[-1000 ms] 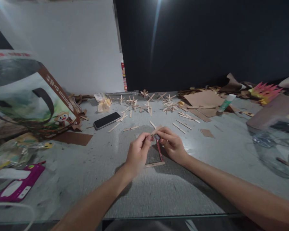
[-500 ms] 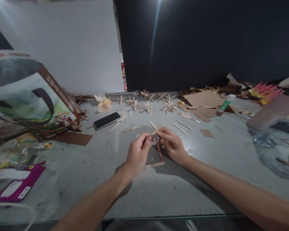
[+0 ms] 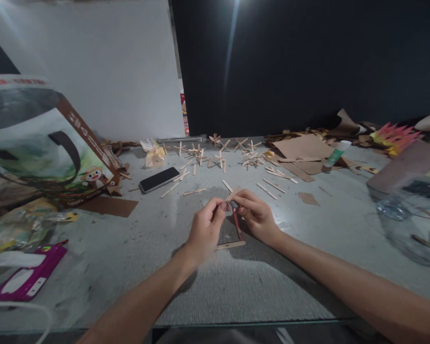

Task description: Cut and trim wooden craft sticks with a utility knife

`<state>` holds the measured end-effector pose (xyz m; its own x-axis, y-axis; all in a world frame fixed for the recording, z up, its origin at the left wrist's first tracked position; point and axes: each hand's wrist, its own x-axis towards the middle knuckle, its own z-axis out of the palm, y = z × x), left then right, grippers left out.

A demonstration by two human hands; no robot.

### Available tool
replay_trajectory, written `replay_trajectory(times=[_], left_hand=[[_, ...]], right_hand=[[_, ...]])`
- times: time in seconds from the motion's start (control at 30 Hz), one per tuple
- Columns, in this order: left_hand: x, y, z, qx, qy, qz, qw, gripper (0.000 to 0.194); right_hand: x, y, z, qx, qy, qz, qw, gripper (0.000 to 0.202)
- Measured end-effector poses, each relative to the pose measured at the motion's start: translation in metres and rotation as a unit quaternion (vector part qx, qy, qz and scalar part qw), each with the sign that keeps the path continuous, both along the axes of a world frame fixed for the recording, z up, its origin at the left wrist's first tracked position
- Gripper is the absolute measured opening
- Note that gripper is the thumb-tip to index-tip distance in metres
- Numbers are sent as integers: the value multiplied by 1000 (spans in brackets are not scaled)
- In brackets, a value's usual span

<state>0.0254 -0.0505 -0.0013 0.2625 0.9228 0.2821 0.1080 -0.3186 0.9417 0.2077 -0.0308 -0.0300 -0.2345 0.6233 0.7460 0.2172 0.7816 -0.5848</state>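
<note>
My left hand [image 3: 205, 229] and my right hand [image 3: 257, 215] meet over the middle of the table, both closed in a pinch with fingertips almost touching. Between them a short light brown strip [image 3: 232, 193] sticks out at the far side; whether it is wood or cardboard I cannot tell. A small dark grey bit shows by the right fingertips, too hidden to name. Under the hands a thin dark red stick [image 3: 238, 227] runs toward me. Its near end meets a plain craft stick [image 3: 231, 245] lying crosswise, partly covered by my left hand.
Several loose craft sticks [image 3: 194, 192] and crossed stick pieces lie beyond my hands. A phone [image 3: 159, 180] is at left, near a printed bag [image 3: 50, 148] and purple packet [image 3: 32, 272]. Cardboard sheets [image 3: 301, 145], a glue stick [image 3: 337, 154] and a clear container [image 3: 404, 234] are at right.
Almost nothing differs. Both hands hold the same place and the same pinch, with at most a tiny shift of the fingers.
</note>
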Motion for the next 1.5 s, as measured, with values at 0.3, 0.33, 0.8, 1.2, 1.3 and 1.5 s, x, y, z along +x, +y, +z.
replay_trajectory(times=[0.3,0.33,0.8,1.2,1.3,1.5], left_hand=[[1,-1,3,0,-5,0,1000,39],[1,-2,3,-1,-5,-1,1000,39],[1,0,-2,0,-16,3,1000,41],[0,8,-5,-66,-87,-79,991,51],[1,11,-4,-96,-121,-120,981,52],[1,9,-4,-106,-154,-125,975,49]], right_hand=[[0,0,-2,1,13,7,1000,29],[0,0,-2,2,12,6,1000,29],[1,0,-2,-1,4,-5,1000,32],[3,4,-5,15,-16,-5,1000,36],[5,4,-5,23,-28,-5,999,37],[8,6,-3,23,-50,-6,998,39]])
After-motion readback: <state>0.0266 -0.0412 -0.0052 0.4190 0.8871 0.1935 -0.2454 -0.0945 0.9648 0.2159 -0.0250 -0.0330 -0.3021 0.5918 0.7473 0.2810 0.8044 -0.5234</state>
